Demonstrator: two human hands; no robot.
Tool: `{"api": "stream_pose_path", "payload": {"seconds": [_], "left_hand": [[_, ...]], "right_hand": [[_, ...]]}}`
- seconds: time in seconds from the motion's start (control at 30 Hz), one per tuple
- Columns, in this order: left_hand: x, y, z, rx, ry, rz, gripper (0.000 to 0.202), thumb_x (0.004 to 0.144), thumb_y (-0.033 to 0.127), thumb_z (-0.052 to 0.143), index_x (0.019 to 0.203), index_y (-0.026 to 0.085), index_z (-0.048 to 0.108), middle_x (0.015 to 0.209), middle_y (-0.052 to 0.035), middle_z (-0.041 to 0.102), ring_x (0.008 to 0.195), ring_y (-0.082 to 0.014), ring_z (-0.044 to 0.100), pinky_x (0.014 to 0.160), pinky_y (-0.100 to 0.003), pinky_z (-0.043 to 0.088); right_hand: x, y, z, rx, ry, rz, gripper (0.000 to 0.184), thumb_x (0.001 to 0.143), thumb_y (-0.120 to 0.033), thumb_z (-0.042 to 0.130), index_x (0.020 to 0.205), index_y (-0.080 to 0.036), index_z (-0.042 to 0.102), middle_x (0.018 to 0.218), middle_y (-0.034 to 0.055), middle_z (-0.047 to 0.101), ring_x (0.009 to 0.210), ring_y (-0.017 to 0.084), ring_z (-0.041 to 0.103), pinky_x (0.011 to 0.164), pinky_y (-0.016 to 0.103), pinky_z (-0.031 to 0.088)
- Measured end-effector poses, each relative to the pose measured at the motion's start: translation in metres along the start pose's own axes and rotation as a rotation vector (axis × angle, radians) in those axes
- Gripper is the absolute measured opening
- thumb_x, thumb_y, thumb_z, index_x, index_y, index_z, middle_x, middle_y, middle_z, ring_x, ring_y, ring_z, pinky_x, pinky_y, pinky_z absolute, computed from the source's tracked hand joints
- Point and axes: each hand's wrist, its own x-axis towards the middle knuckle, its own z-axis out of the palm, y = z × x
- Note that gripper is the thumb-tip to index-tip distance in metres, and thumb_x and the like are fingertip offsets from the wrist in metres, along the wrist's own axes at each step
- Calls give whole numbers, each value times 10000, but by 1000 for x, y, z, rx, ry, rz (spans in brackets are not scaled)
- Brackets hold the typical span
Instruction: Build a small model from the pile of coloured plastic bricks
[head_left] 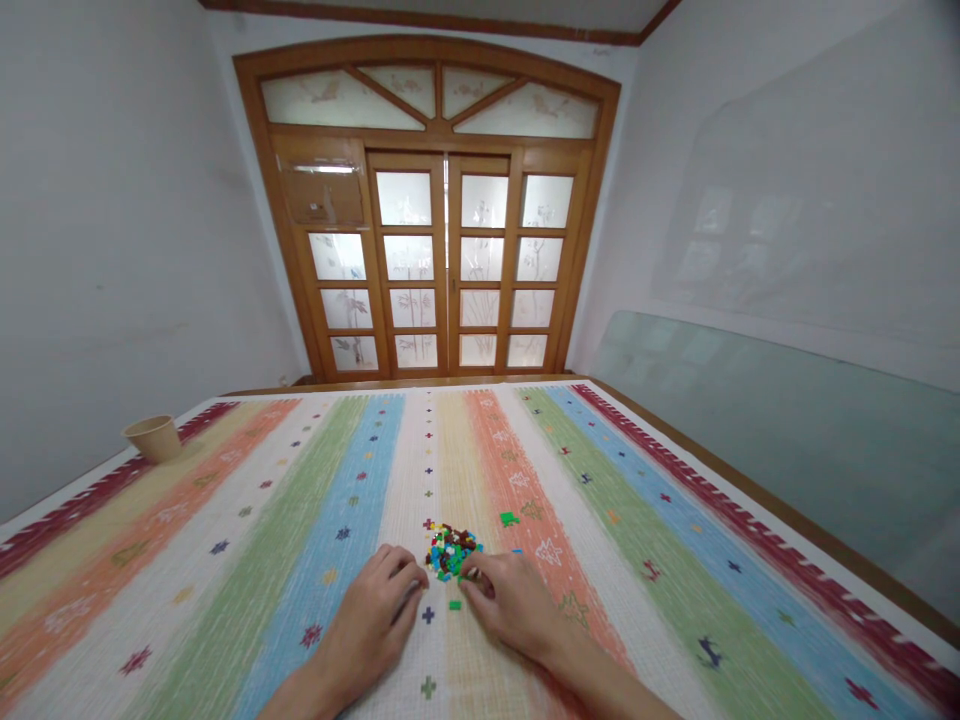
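A small heap of tiny coloured building bricks point(451, 551) lies on the striped cloth point(300, 520) covering the table. My left hand point(377, 615) rests just left of the heap, fingers curled under; what they hold, if anything, is hidden. My right hand point(510, 600) lies at the heap's right edge with its fingertips pinched together against the bricks. A single green brick point(454, 604) sits between my two hands. Another green piece point(509, 518) lies apart, to the upper right of the heap.
A tan paper cup point(154, 438) stands near the table's far left edge. Behind the table is a wooden door with frosted glass panes point(442, 270). A glass sheet point(787, 420) leans against the right wall.
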Motion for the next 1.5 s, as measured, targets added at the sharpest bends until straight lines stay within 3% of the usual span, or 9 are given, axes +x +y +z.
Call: {"api": "stream_pose_path", "payload": {"seconds": [0.67, 1.0, 1.5], "left_hand": [[2, 0, -1, 15, -30, 5, 167, 999, 155, 506, 936, 230, 641, 990, -70, 678, 936, -243, 648, 832, -372, 549], [3, 2, -2, 26, -10, 22, 194, 995, 146, 485, 928, 228, 647, 973, -76, 684, 909, -238, 654, 802, -362, 557], [2, -1, 0, 11, 3, 24, 171, 979, 123, 526, 930, 234, 647, 979, -65, 684, 917, -233, 655, 813, -347, 545]], "right_hand": [[8, 10, -12, -26, 53, 102, 225, 954, -227, 593, 1094, -223, 769, 777, 34, 767, 709, 181, 687, 663, 254, 377], [14, 26, -28, -32, 127, 151, 245, 948, -177, 534, 1013, -190, 771, 760, 37, 755, 726, 187, 682, 683, 259, 388], [22, 54, -37, -114, 198, 264, 261, 948, -253, 543, 1063, -216, 774, 710, 20, 713, 670, 182, 642, 639, 263, 347]]}}
